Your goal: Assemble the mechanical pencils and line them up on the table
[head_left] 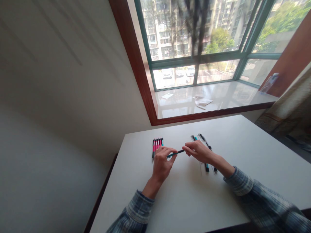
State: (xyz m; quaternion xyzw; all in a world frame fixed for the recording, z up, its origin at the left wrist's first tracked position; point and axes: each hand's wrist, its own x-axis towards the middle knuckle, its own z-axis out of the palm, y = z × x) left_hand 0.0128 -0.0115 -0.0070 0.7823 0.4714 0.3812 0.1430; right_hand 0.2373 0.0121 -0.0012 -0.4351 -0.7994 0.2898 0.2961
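- Above the counter, left hand and right hand pinch opposite ends of a teal-and-black pen, probably steadying it.
- Pink pens lie parallel, seemingly for tidiness.

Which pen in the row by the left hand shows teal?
The rightmost pen, partly behind the left hand: teal shows near its top; the row's other pens show pink.

We note a green-framed window with red-brown trim; beyond it, parked cars and trees. On the glossy sill we record a crumpled white item, a flat white sheet and a clear bottle near the curtain.
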